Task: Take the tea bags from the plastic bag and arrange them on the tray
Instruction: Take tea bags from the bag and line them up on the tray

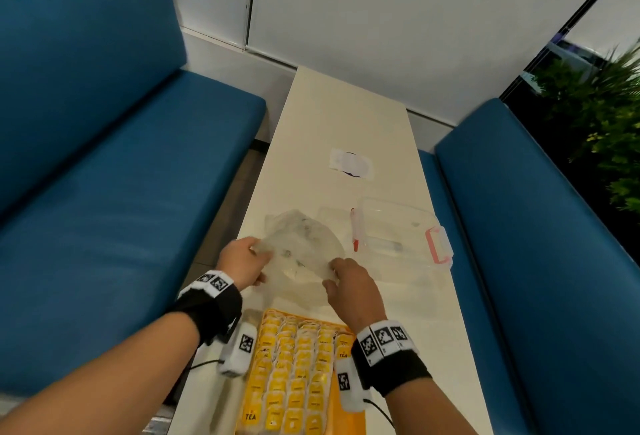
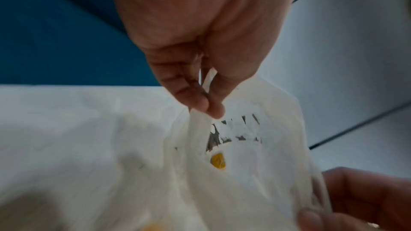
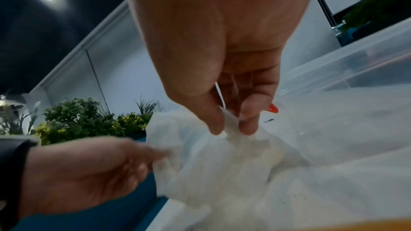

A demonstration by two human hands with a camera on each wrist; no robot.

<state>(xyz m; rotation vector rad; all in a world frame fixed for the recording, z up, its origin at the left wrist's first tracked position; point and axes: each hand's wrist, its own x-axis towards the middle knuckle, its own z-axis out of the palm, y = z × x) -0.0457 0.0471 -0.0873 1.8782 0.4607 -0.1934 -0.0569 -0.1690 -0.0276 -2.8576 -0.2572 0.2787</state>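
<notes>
Nearest you, the orange tray (image 1: 349,414) lies on the white table (image 1: 429,348), packed with rows of yellow-labelled tea bags (image 1: 294,375), between your two wrists. Just beyond its far edge, you hold the plastic bag (image 1: 301,251) above the tabletop, stretched between both hands. Your left hand (image 1: 242,263) pinches the bag's left edge between thumb and curled fingers (image 2: 200,97); a small yellow spot shows through the film in the left wrist view. Your right hand (image 1: 349,284) pinches the right edge, thumb and fingertip (image 3: 249,120) clamped on a fold. Farther off and to the right stands a clear plastic container (image 1: 401,237) with pink latches, a red-tipped pen (image 1: 355,230) just beside it.
</notes>
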